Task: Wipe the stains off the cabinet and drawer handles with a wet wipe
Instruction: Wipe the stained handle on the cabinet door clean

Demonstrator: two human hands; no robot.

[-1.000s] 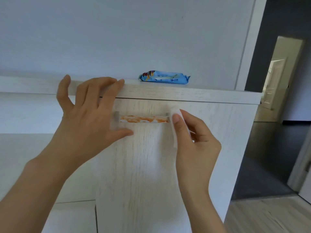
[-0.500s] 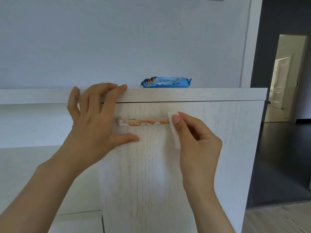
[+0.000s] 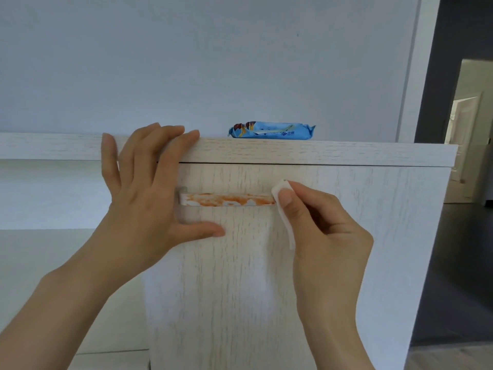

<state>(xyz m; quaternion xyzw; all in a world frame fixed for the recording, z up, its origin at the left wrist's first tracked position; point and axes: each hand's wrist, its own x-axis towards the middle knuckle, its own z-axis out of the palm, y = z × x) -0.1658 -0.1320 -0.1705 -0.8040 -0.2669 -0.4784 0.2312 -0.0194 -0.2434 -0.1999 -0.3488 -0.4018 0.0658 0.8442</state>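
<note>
Wet wipe (image 3: pixel 280 192) unmoved — handle (image 3: pixel 229 200) stained

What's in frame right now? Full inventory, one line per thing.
handle: 1, pale bar smeared with orange stains, across the upper cabinet front.
wet wipe: 1, white, folded, at the handle's right end, hanging down from it.
cabinet: 1, whitewashed wood grain, centre to right.
wipes pack: 1, blue, lying on the cabinet top against the wall.
wall: 1, pale blue-grey, behind the cabinet.
doorway: 1, lit, far right.
left hand: 1, fingers spread, on the cabinet's top edge, thumb on the front.
right hand: 1, pinches the wet wipe against the handle.
</note>
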